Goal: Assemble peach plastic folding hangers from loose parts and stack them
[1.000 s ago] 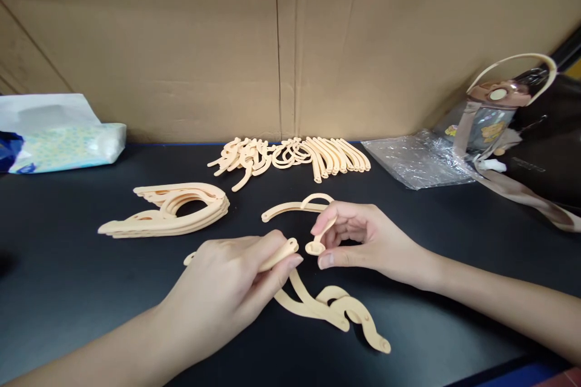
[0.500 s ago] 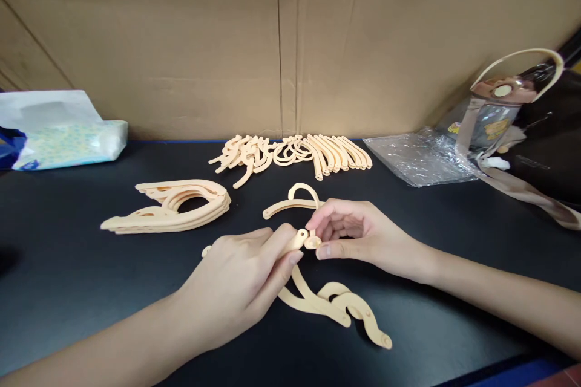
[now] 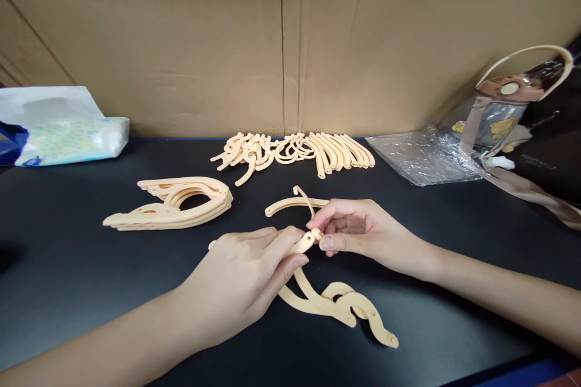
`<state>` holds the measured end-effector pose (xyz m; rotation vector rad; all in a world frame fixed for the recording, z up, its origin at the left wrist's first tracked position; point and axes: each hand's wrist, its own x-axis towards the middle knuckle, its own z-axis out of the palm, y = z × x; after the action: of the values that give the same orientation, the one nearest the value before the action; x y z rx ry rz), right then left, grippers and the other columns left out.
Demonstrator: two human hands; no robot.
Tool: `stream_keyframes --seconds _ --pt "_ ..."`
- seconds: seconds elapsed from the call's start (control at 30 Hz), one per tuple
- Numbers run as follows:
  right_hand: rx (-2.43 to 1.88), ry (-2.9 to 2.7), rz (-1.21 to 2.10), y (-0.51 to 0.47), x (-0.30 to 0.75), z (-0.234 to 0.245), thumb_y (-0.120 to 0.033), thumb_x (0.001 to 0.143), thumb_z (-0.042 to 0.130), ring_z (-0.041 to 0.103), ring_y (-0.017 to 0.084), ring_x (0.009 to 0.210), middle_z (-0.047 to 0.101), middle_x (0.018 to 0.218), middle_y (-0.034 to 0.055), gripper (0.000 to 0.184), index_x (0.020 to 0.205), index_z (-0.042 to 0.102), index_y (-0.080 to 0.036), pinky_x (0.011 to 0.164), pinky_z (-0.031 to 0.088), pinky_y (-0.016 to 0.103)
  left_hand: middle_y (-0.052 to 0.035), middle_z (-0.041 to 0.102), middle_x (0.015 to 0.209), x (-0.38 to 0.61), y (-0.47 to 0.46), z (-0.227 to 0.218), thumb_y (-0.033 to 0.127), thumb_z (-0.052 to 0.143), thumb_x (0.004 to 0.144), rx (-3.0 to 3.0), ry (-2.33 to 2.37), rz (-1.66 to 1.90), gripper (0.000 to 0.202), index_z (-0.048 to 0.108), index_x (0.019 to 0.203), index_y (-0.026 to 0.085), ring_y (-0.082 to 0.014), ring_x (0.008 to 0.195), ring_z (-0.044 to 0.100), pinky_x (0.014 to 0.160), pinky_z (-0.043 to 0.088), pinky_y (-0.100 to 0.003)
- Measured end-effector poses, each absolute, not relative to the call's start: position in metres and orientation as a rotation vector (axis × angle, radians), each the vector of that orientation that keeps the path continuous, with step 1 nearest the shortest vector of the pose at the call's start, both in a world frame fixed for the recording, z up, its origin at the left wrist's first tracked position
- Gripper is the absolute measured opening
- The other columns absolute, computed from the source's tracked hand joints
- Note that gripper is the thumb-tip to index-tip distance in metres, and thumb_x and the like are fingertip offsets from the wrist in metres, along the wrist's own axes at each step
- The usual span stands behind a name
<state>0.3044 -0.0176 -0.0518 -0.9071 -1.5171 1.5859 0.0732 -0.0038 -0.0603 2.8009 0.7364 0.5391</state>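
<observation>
My left hand [image 3: 254, 281] is closed around a cream plastic hanger arm [image 3: 303, 244], whose holed end pokes out past the thumb and forefinger. Facing it, my right hand [image 3: 351, 230] pinches a cream hanger hook [image 3: 305, 198] by its round base. The base meets the arm's end; whether the two are joined I cannot tell. Behind the right fingers lies another curved hanger arm [image 3: 290, 205]. Below the hands, several flat curved hanger pieces [image 3: 338, 308] rest overlapping on the dark table, partly covered by my left hand.
Folded hangers [image 3: 200, 211] are stacked at left. Along the cardboard wall [image 3: 204, 42] lie loose hooks and short pieces [image 3: 258, 154] beside a row of arms [image 3: 342, 152]. A tissue pack [image 3: 72, 139] stands far left; a clear plastic bag [image 3: 417, 157] and a strapped bottle [image 3: 497, 115] are at right.
The right hand has turned the hook, so its curve now shows nearly edge-on. Its base has tilted and sits closer against the end of the arm in the left hand.
</observation>
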Motion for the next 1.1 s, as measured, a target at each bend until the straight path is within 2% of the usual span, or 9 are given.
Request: stream_keyframes --seconds 0.27,0.43,0.57,0.8,1.0,1.1 --pt "-1.018 -1.535 1.521 -0.018 0.303 -0.050 -0.018 0.076 0.078 0.059 0.008 0.062 0.066 0.070 -0.0031 0.016 0.091 0.073 -0.016 0.064 0.050 0.024 0.0040 0.055 0.071 0.075 -0.004 -0.063 0.025 0.032 0.104 2.925 0.700 0.595 0.018 0.047 0.094 0.021 -0.0129 0.057 0.052 0.050 0.033 -0.026" --pt "-1.046 -1.633 1.402 -0.021 0.303 -0.051 -0.019 0.078 0.076 0.061 0.009 0.066 0.069 0.076 -0.0020 0.013 0.090 0.074 -0.017 0.067 0.052 0.023 0.0048 0.054 0.068 0.077 -0.004 -0.066 0.023 0.033 0.104 3.000 0.699 0.647 0.016 0.045 0.094 0.020 -0.0127 0.054 0.053 0.047 0.031 -0.025" --pt "-1.099 -1.850 1.137 -0.026 0.303 -0.048 -0.022 0.085 0.072 0.061 0.010 0.071 0.070 0.083 -0.0013 0.007 0.091 0.073 -0.019 0.068 0.051 0.022 0.0045 0.056 0.069 0.079 -0.005 -0.064 0.024 0.031 0.104 3.045 0.702 0.651 0.018 0.046 0.095 0.020 -0.0129 0.054 0.055 0.047 0.034 -0.026" --pt "-1.088 -2.164 0.586 -0.037 0.301 -0.041 -0.011 0.092 0.062 0.062 0.010 0.072 0.069 0.084 -0.0005 0.012 0.098 0.069 -0.017 0.068 0.050 0.021 0.0035 0.059 0.068 0.082 -0.009 -0.057 0.023 0.030 0.105 3.098 0.726 0.611 0.023 0.049 0.093 0.019 -0.0133 0.054 0.059 0.046 0.037 -0.026" --pt "-1.071 -2.340 0.215 -0.048 0.298 -0.044 -0.013 0.100 0.044 0.066 0.017 0.083 0.069 0.093 0.0080 0.022 0.102 0.066 -0.012 0.074 0.057 0.029 0.0035 0.059 0.066 0.083 -0.011 -0.058 0.024 0.028 0.105 3.121 0.774 0.627 0.025 0.050 0.094 0.018 -0.0144 0.053 0.060 0.044 0.036 -0.028" --pt "-1.080 -2.396 0.106 -0.050 0.298 -0.047 -0.011 0.101 0.038 0.067 0.019 0.088 0.069 0.097 0.0094 0.026 0.105 0.063 -0.012 0.078 0.059 0.032 0.0030 0.061 0.069 0.082 -0.012 -0.059 0.024 0.029 0.104 3.071 0.787 0.596 0.024 0.051 0.095 0.018 -0.0149 0.056 0.062 0.046 0.036 -0.028"
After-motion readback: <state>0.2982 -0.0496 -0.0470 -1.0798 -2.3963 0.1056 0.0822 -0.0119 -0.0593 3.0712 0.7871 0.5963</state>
